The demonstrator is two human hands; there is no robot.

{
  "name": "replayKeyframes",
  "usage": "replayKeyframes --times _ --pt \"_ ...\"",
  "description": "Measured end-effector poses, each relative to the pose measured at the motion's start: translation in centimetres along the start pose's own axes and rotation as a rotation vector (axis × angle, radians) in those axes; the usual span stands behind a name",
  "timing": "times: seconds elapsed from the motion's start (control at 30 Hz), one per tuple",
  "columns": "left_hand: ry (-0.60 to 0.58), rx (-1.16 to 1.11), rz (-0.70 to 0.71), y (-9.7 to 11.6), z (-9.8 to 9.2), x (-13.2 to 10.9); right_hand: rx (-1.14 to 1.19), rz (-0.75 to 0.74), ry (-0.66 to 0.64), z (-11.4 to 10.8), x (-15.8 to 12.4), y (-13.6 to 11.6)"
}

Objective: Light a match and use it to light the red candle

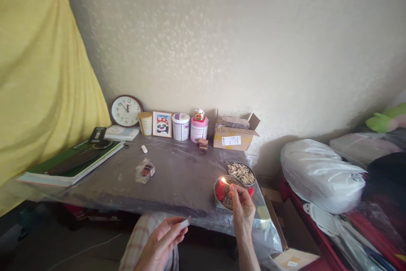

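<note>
My right hand [243, 207] pinches a thin wooden match [227, 183] between thumb and fingertips. A small flame [223, 180] burns at its tip, beside the top of a red candle [220, 190]; whether the wick itself is lit I cannot tell. The candle stands in a round dish [229, 206] with brownish contents. Just behind that is a second round dish [253, 173] heaped with matchsticks [240, 173]. Lower down, at the table's front edge, my left hand [165, 237] is closed around a small matchbox [186, 222], and only its end shows.
Plastic sheeting covers the table [177, 173]. On it lie a plastic-wrapped pack [146, 171], a small white object [144, 149] and a large green book [72, 163]. Along the wall stand a clock [127, 110], canisters [181, 127] and an open cardboard box [234, 135]. White bags [322, 173] lie right.
</note>
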State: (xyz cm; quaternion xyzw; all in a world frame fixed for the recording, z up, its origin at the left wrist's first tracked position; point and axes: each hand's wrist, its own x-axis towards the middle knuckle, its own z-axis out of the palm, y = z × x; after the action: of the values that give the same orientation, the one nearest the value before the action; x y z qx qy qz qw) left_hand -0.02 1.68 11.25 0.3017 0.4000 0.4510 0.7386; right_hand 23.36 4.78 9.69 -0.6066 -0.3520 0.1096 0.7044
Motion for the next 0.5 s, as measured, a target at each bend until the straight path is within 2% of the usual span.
replayKeyframes --times 0.17,0.5 --pt "-0.007 0.001 -0.009 -0.2 -0.2 0.1 0.103 0.118 -0.025 -0.4 -0.2 -0.8" --pt "0.013 0.005 -0.023 -0.3 0.0 0.5 0.239 0.191 -0.023 -1.5 0.0 -2.9"
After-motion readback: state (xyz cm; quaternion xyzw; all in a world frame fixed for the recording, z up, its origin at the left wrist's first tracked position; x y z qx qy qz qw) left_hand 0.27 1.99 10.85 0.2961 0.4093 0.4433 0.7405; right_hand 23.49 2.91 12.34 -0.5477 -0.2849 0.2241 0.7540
